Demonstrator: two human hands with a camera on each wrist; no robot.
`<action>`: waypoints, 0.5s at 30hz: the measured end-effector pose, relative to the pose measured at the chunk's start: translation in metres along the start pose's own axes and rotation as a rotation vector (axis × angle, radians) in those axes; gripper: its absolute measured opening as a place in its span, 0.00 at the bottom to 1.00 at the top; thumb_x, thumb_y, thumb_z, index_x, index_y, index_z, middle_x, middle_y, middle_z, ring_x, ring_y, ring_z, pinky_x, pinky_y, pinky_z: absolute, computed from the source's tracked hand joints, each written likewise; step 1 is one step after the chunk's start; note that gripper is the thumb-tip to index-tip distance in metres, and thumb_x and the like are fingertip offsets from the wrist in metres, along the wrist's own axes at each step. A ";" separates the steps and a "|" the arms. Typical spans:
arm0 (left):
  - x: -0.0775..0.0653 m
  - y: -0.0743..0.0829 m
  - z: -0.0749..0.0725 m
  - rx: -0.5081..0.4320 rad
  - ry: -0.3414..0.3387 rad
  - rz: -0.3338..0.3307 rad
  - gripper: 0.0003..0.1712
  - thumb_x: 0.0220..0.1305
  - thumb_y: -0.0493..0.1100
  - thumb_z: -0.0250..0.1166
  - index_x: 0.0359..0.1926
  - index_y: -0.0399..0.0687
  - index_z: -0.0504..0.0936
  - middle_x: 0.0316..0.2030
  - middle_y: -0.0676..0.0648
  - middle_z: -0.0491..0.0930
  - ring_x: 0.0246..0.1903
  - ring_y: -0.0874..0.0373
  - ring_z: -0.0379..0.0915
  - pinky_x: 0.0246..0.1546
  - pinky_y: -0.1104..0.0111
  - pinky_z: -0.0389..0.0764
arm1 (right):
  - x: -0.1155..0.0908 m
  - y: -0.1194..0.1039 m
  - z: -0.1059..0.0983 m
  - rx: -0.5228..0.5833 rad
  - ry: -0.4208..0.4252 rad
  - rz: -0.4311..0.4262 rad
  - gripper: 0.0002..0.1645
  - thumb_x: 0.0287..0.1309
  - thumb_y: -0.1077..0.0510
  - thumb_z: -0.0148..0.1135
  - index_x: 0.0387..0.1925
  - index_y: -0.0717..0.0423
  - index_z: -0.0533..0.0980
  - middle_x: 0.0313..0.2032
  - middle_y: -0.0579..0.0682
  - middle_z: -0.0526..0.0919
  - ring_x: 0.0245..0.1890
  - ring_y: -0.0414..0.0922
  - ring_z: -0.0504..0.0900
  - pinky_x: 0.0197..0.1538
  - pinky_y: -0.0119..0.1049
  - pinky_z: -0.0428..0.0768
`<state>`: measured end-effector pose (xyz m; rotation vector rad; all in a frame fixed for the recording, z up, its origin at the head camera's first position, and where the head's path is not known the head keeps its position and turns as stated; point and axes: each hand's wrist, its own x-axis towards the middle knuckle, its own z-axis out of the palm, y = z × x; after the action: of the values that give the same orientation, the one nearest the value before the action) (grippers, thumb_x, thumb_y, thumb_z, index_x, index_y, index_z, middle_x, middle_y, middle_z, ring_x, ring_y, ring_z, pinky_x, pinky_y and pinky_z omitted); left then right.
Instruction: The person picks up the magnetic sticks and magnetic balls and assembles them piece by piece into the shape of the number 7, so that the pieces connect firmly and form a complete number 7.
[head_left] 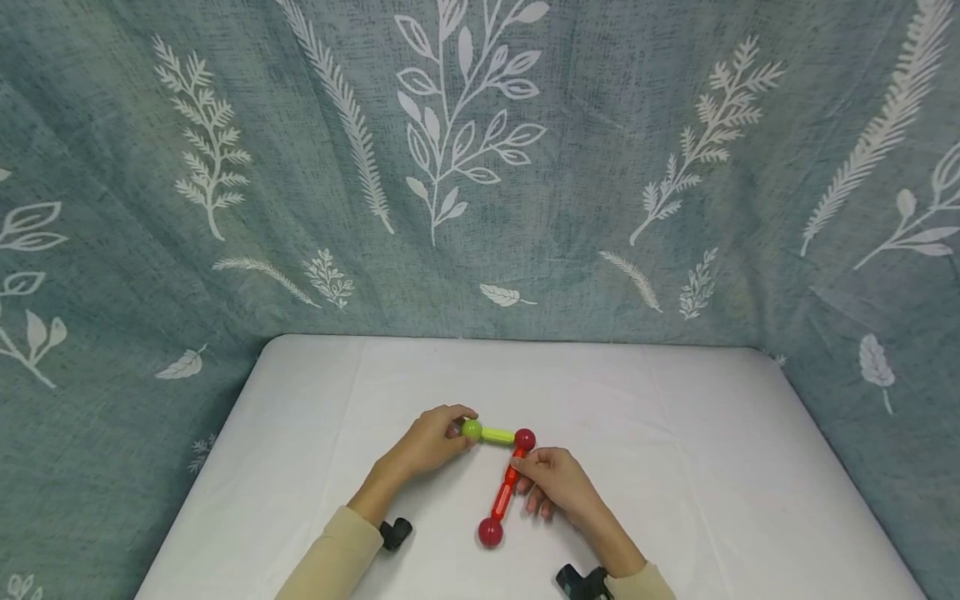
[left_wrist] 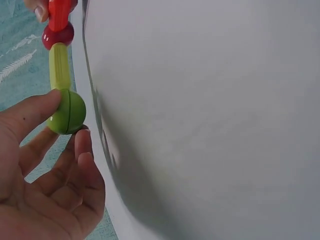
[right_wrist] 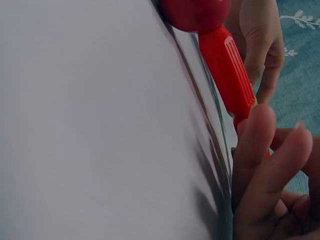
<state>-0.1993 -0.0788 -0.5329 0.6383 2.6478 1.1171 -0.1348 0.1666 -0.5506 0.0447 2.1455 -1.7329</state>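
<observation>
My left hand (head_left: 433, 439) pinches a green ball (left_wrist: 70, 112) between thumb and fingers. From that ball a yellow-green rod (head_left: 498, 435) runs right to a dark red ball (head_left: 525, 439). Red rod pieces (head_left: 503, 498) slant from there toward the front and end at a larger red ball (head_left: 491, 532). With thumb and fingertips, my right hand (head_left: 562, 483) pinches the red part just below the upper red ball; its other fingers are loosely bent. All these pieces are joined in one bent chain. In the right wrist view, fingers hide part of the red rod.
The pieces are over a table with a white cloth (head_left: 637, 417). Behind it and at both sides hangs a blue-green curtain (head_left: 585, 167) with white leaf prints. Each wrist wears a small black camera, one by the left sleeve (head_left: 333, 550).
</observation>
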 end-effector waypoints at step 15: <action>0.049 -0.010 -0.004 -0.022 0.046 -0.043 0.23 0.65 0.43 0.70 0.59 0.47 0.80 0.45 0.47 0.82 0.37 0.59 0.74 0.37 0.63 0.76 | 0.049 -0.013 -0.025 0.018 0.096 0.017 0.16 0.65 0.52 0.66 0.33 0.64 0.78 0.23 0.54 0.81 0.14 0.43 0.77 0.14 0.31 0.71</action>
<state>-0.2470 -0.0648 -0.5380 0.5556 2.6703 1.1616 -0.1906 0.1764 -0.5492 0.1532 2.1904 -1.7744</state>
